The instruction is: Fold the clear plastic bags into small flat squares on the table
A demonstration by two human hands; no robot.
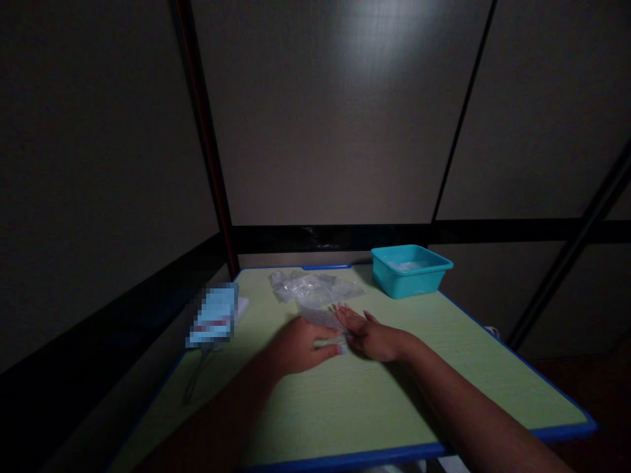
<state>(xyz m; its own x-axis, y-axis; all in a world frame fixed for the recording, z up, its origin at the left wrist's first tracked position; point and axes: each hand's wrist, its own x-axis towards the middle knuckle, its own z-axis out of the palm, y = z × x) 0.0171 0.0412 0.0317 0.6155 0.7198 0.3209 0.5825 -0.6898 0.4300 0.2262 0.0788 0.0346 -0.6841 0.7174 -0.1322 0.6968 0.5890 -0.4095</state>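
A clear plastic bag [320, 317] lies on the table between my two hands, partly covered by them. My left hand [303, 345] rests at its near left side, fingers stretched to the right and thumb spread apart. Over its right end, my right hand [367, 334] is laid flat with its fingers extended forward. The fingertips of both hands come close together near the bag's right edge. Just beyond them is a loose, crinkled pile of clear plastic bags [306, 287], which the near bag seems to touch or overlap.
A turquoise plastic basin [409, 279] with something whitish inside stands at the table's back right corner. On the left edge is a blurred light blue item [215, 315] with a strap hanging from it. The green table [315, 420] has a blue rim, and panelled walls stand behind it.
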